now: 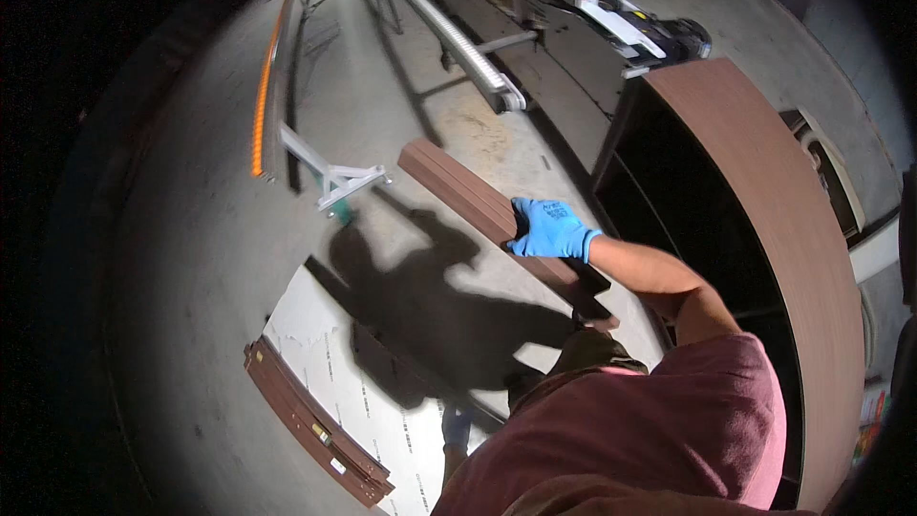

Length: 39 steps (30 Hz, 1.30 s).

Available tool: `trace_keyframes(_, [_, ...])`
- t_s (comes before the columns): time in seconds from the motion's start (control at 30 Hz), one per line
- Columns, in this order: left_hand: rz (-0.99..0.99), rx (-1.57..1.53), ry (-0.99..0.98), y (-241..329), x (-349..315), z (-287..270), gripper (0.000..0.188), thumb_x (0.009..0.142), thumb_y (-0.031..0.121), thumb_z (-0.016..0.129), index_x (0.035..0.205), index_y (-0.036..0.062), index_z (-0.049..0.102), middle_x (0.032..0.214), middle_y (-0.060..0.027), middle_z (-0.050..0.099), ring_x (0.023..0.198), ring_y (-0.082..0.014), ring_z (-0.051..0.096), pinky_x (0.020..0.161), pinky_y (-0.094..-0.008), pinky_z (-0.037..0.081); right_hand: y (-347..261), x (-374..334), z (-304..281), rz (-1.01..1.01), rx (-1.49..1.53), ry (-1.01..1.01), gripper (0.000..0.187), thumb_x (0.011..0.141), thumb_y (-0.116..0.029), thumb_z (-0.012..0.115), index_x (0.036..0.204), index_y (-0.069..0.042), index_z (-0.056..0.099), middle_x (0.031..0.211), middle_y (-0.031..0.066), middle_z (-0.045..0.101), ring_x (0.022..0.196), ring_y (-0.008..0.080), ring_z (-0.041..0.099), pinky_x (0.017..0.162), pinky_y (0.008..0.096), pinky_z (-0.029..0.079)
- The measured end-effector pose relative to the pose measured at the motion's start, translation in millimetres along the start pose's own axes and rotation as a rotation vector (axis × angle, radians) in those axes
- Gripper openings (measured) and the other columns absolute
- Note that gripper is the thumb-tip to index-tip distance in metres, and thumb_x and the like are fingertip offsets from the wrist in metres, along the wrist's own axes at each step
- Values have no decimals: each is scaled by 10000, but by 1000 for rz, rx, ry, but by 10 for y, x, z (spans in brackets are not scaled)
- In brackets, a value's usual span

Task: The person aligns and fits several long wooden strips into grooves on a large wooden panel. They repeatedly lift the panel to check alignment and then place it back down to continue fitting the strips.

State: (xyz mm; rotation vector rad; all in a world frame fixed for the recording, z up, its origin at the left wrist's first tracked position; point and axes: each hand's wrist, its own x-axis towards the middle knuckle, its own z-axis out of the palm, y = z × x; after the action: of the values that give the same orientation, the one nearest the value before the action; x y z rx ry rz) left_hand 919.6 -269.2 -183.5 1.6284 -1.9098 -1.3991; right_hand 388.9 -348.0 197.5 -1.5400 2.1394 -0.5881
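My right hand (554,228), in a blue glove, is closed around a bundle of long brown wood-look strips (458,186). The bundle slants from the upper left down toward my body, and its near end sits close to my legs. Low in the view, my left hand (458,427) hangs in shadow in a dark-looking glove; its fingers are too dark to make out. Beneath it lies a white printed sheet (401,454) on the floor. Along that sheet's left edge rests another stack of brown strips (310,420) with small labels on it.
A tall brown cabinet-like panel unit (755,201) with a dark inside stands close on my right. Ahead are a roller conveyor rail (439,24), an orange-edged rail (265,100) and a white metal support foot (334,177). White and black machinery (640,29) stands at the far right.
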Motion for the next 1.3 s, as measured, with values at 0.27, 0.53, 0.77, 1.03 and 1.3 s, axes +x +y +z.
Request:
trace_keyframes(0.27, [-19, 123, -360, 1678, 964, 1191, 769, 914, 441, 827, 1421, -95, 613, 1391, -272, 691, 1303, -358, 656, 1098, -445, 514, 1740, -1205, -1564, 244, -337, 98, 710, 790, -445, 813, 1309, -8, 602, 983, 252, 751, 940, 455, 737, 828, 523, 598])
trace_keyframes(0.53, [240, 221, -484, 3353, 1340, 3168, 716, 951, 390, 783, 1483, -49, 588, 1459, -274, 648, 1381, -373, 608, 1159, -447, 472, 3980, -2443, -2921, 458, -485, 312, 521, 807, -342, 805, 1205, -76, 598, 994, 247, 752, 951, 470, 726, 824, 550, 579])
trace_keyframes(0.77, [796, 421, -370, 5376, 1221, 4271, 816, 947, 405, 747, 1602, 4, 471, 1699, -266, 383, 1595, -431, 310, 1304, -524, 256, 5501, -3066, -3364, 761, -545, 344, 479, 848, -321, 770, 1215, -59, 609, 1089, 247, 758, 1059, 458, 723, 890, 543, 582])
trace_keyframes(1.03, [1302, 319, -226, 7091, 1385, 5739, 809, 966, 405, 752, 1594, -16, 463, 1728, -290, 312, 1621, -482, 221, 1312, -600, 174, 6555, -3156, -3632, 941, -570, 298, 546, 848, -346, 789, 1263, -53, 592, 1148, 236, 754, 1099, 432, 726, 928, 529, 588])
trace_keyframes(1.3, [1301, 406, -148, 7129, 1501, 6192, 760, 898, 432, 757, 1519, 28, 584, 1641, -227, 487, 1546, -440, 402, 1287, -624, 215, 7173, -3311, -3498, 875, -479, 414, 753, 836, -334, 793, 1467, -72, 478, 1254, 259, 677, 1129, 474, 675, 935, 557, 573])
